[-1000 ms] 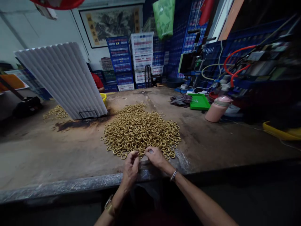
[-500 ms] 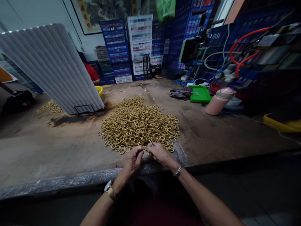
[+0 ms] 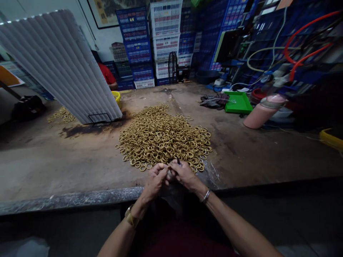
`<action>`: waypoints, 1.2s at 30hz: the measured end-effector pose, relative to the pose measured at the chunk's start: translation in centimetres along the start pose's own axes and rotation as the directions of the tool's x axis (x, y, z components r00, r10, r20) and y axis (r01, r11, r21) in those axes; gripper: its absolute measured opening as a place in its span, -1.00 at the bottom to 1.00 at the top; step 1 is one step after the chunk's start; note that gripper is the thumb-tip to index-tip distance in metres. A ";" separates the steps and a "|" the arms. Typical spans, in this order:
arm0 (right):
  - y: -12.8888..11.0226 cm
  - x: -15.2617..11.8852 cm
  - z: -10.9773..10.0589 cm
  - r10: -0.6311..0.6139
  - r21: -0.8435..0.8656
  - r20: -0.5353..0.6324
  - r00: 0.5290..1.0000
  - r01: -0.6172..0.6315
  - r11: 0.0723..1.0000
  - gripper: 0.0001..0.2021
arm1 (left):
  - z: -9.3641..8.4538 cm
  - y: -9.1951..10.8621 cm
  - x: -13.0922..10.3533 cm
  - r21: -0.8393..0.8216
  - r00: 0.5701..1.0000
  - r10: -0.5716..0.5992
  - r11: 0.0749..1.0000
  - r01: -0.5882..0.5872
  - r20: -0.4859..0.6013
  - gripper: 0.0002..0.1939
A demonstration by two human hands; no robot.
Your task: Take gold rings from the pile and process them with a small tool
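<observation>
"How many things do we count on the wide brown table?"

"We see two heaps: one big heap of gold-coloured rings before the hands, and one smaller heap of gold-coloured rings at the left, partly hidden by one tall grey corrugated panel. The rings themselves are too many for us to count."

"And at the right side?"

"There we find one flat green plastic tray and one pink bottle with a handle, which stands tilted in our view."

"How are the two hands?"

"They are together, at the near edge of the big heap. The left hand is nearly closed, its fingertips pinched on one small blurred piece (we cannot tell if it is a ring). The right hand is curled also, closed on one slim dark tool, which sticks up between its fingers."

"Do we see another person?"

"Yes, one red sleeve, behind the panel."
</observation>
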State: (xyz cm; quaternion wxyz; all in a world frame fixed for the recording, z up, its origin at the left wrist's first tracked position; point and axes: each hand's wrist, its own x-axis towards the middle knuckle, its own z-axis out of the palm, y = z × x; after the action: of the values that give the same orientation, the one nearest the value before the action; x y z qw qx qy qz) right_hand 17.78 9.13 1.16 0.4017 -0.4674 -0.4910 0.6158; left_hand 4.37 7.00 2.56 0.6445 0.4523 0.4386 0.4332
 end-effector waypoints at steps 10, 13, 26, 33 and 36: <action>-0.4 0.3 -0.4 -0.136 -0.306 -0.060 0.989 0.111 0.945 -0.77 | 0.4 -0.7 0.0 -0.019 0.997 -0.038 0.999 0.036 -0.068 -0.68; -0.5 0.4 -0.5 -0.171 -0.391 -0.051 0.984 0.138 0.910 -0.79 | 0.4 -0.8 0.2 0.036 0.997 -0.014 0.999 0.017 -0.070 -0.69; 0.5 0.0 -1.5 -0.287 -0.698 -0.065 0.956 0.162 0.698 -0.76 | 0.7 -1.2 1.1 -0.029 0.995 -0.040 0.999 0.038 -0.089 -0.69; 0.1 -0.9 -1.6 -0.236 -0.875 0.114 0.965 0.211 0.436 -0.84 | 1.1 -1.5 1.0 0.072 0.995 0.065 0.996 -0.060 -0.075 -0.76; 0.0 -1.0 -1.9 -0.183 -0.894 0.131 0.974 0.196 0.404 -0.82 | 1.0 -1.6 0.6 0.056 0.995 0.087 0.995 -0.084 -0.051 -0.78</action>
State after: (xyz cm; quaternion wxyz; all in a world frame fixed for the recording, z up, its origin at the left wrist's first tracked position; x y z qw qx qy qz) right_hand 19.81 8.64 1.14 0.1533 -0.5470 -0.7954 0.2111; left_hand 5.75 7.01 1.16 0.6010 0.4761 0.4474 0.4604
